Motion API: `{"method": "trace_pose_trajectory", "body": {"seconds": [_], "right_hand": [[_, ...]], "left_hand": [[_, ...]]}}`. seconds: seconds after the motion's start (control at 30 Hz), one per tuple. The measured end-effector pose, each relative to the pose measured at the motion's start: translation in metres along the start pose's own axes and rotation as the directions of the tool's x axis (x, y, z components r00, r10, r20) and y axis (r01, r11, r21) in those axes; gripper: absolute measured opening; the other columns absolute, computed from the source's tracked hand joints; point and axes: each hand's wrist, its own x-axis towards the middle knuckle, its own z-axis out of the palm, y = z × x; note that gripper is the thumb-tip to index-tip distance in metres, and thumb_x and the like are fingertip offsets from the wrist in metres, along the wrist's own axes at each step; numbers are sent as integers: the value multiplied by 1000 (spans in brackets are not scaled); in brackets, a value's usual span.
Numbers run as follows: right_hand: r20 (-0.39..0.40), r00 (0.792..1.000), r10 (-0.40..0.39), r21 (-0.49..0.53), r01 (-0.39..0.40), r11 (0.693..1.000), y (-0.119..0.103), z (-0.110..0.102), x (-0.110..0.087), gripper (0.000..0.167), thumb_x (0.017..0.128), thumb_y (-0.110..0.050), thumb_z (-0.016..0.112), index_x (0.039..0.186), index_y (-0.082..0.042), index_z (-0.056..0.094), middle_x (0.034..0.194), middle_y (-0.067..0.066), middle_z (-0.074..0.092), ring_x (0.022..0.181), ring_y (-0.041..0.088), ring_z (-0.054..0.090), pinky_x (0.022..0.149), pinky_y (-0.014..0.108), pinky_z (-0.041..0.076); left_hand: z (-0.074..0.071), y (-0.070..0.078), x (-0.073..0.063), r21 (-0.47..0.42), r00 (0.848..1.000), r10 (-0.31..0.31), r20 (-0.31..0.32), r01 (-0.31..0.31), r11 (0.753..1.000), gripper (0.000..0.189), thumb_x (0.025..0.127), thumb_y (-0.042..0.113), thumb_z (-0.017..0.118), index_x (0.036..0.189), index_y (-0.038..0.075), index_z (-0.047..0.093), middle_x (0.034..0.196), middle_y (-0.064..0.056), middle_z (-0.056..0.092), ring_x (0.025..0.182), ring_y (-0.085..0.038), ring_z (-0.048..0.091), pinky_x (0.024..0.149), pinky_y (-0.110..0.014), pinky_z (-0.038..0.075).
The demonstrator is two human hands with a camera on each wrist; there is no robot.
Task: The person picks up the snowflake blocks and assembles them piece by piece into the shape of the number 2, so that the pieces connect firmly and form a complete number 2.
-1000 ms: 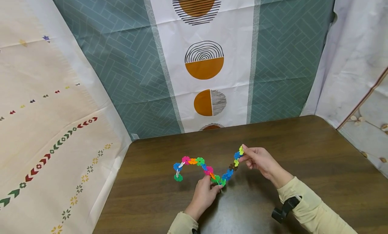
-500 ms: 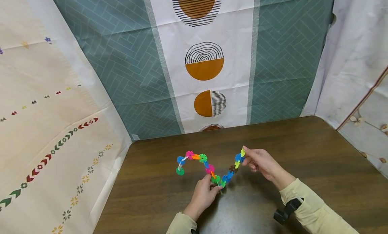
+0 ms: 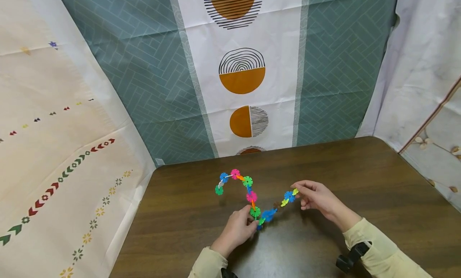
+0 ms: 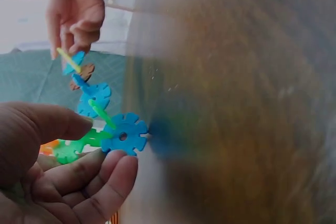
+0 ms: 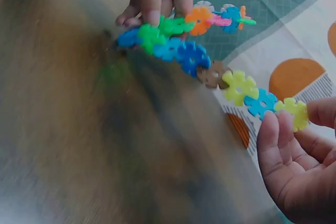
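A chain of interlocking plastic snowflake discs [image 3: 251, 197] in several colours is held up over the table. My left hand [image 3: 234, 230] pinches it near the low bend. In the left wrist view green pieces pass between thumb and fingers, beside a blue disc [image 4: 124, 135] at the fingertips. My right hand [image 3: 318, 198] pinches the yellow disc [image 5: 294, 113] at the chain's right end. Brown [image 5: 214, 75] and blue discs [image 5: 192, 59] span the stretch between both hands. The other end arches up beyond the left hand and finishes in a green disc [image 3: 219, 190].
The dark wooden table [image 3: 180, 238] spreads under both hands. Behind it hangs a teal and white patterned cloth [image 3: 252, 41], with a cream cloth [image 3: 72, 170] on the left and a pale one on the right [image 3: 421, 89]. Both wrists carry black straps.
The right hand has moved right and down, drawing its end of the chain flatter. The free left-hand arch has swung up and to the right. The left hand has shifted slightly down and left, still pinching.
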Motion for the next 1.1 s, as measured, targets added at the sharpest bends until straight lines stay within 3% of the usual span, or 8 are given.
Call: {"method": "trace_pose_trajectory", "body": {"seconds": [0.2,0.4,0.47,0.57,0.67,0.77,1.0,1.1], "right_hand": [[58,998,12,-52,-9,999,16,-8,-9,39,101,-22,55,120,12,55,97,14,65,65,13,57,70,33,57],[118,992,40,-105,-28,994,30,-10,-16,39,102,-27,54,115,9,59,95,14,67,64,12,57,67,33,57],[144,988,54,-113,-38,993,33,-11,-18,39,102,-28,52,114,8,60,93,14,68,63,11,57,65,33,57],[172,982,76,-114,-56,992,38,-11,-21,38,103,-28,51,111,7,61,92,14,68,61,11,56,62,32,56],[179,981,81,-126,-59,990,41,-10,-23,37,103,-29,51,108,6,61,90,14,68,60,11,56,60,32,55],[159,985,73,-159,-48,986,43,-9,-25,35,102,-29,52,106,5,63,88,13,69,58,11,55,57,31,55],[122,992,37,-255,-5,967,47,-7,-28,33,101,-27,55,105,4,66,85,12,69,55,11,54,53,33,54],[124,992,26,-296,11,955,47,-7,-29,31,99,-25,58,107,3,67,85,11,68,54,12,53,51,33,53]], "left_hand": [[-7,3,1,64,998,-49,50,46,997,38,86,3,63,122,-4,53,53,9,55,42,-5,52,52,-22,43],[-12,10,6,237,992,-92,80,71,969,39,80,5,64,118,-3,58,55,6,45,51,-8,42,52,-24,36],[-14,12,8,288,990,-104,99,71,955,29,81,8,66,108,-1,62,58,6,42,56,-10,40,54,-25,35],[-14,15,10,330,987,-103,119,59,942,8,82,8,66,80,5,59,56,6,35,55,-11,36,53,-25,32],[-14,18,11,346,989,-86,119,40,938,30,82,6,64,62,13,43,52,7,28,51,-9,31,51,-23,28],[-14,19,11,368,995,-49,92,11,930,36,81,5,63,58,17,38,52,8,26,51,-8,28,51,-22,26],[-10,19,9,401,999,-48,15,38,915,46,84,12,68,54,17,34,52,9,24,51,-9,26,48,-23,25],[-8,18,7,425,999,-31,9,24,905,44,88,22,71,55,17,43,53,9,30,52,-9,31,49,-24,28]]}}
